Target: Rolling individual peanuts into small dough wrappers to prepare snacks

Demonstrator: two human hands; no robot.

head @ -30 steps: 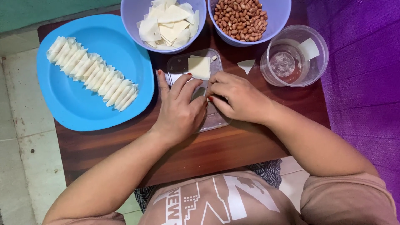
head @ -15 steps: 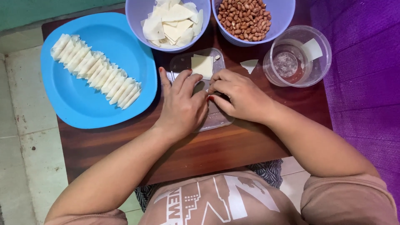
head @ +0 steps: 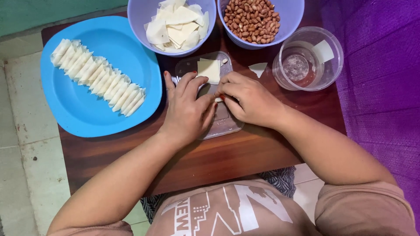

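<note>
Both hands met over a clear, flat plastic board (head: 225, 124) at the middle of the dark wooden table (head: 245, 157), which gave the fingers a smooth surface to press against. The left hand (head: 188, 111) lay with fingers curled forward, its fingertips pressed down against those of the right hand (head: 249, 98); between them they pinched a small piece of pale dough (mostly hidden, so its shape could not be told). A square, cream-coloured pastry wrapper (head: 209, 70) lay on the board just beyond the pinch, within easy reach.

Beyond that stood a lilac plastic bowl of stacked wrapper squares (head: 177, 26) and, to its right, a matching lilac bowl of red-skinned peanuts (head: 256, 19). To the right of the pinch sat a clear round plastic tub (head: 306, 59) holding some water, perhaps for wetting edges. To the left, a big blue plastic plate (head: 87, 109) held a tidy overlapping row of folded dough rolls (head: 98, 76).
</note>
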